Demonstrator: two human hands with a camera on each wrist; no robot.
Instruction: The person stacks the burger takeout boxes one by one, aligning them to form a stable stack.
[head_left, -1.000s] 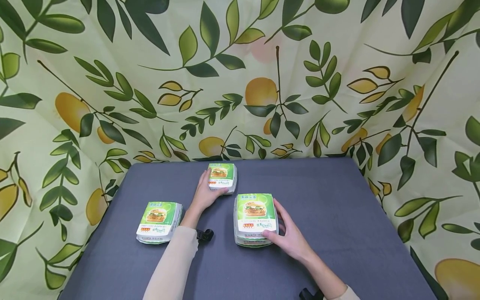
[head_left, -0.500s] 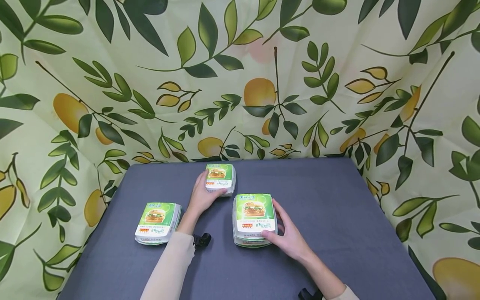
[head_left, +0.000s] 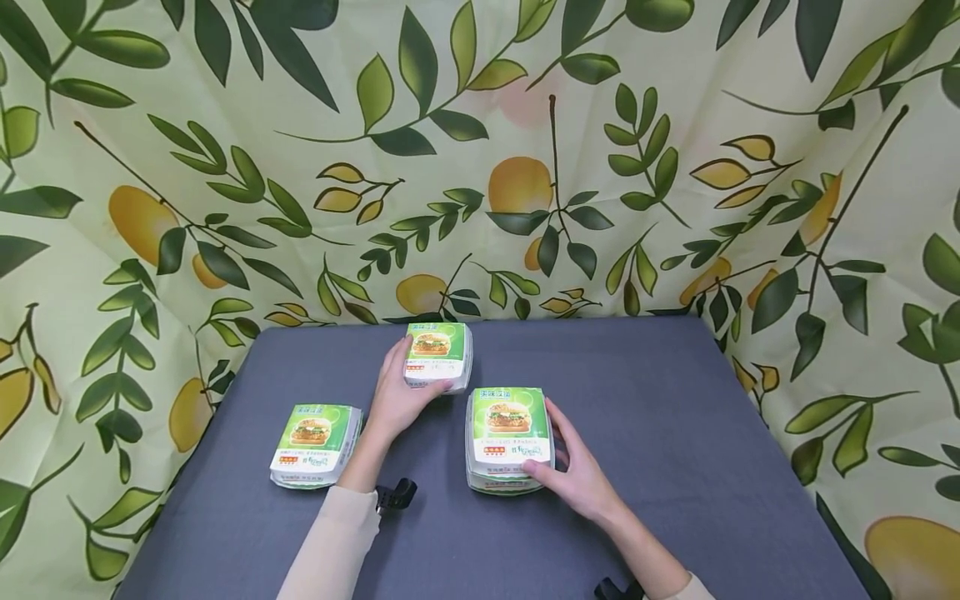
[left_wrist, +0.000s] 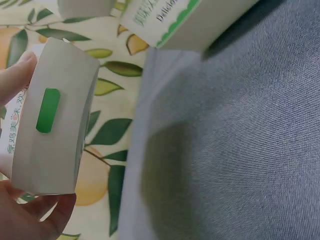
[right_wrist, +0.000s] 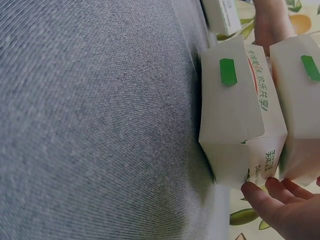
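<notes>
In the head view my left hand (head_left: 397, 398) grips a green and white burger box (head_left: 437, 350) at the back of the table, thumb at its front and fingers at its left side. The left wrist view shows this box (left_wrist: 55, 120) raised, with a gap and a shadow beside it on the cloth. My right hand (head_left: 585, 479) holds the right side of a stack of two such boxes, thumb on the front corner of the upper burger box (head_left: 508, 425). Below it, the lower burger box (right_wrist: 230, 100) sits on the cloth, my fingertips (right_wrist: 255, 192) at its edge.
Another burger box (head_left: 315, 446) stands on the table at the left, beside my left forearm. A dark blue-grey cloth (head_left: 675, 433) covers the table. Behind it hangs a curtain (head_left: 442, 183) printed with leaves and fruit.
My left hand has drawn its burger box a little to the left and lifted it from the table. The right hand and its stack have stayed in place.
</notes>
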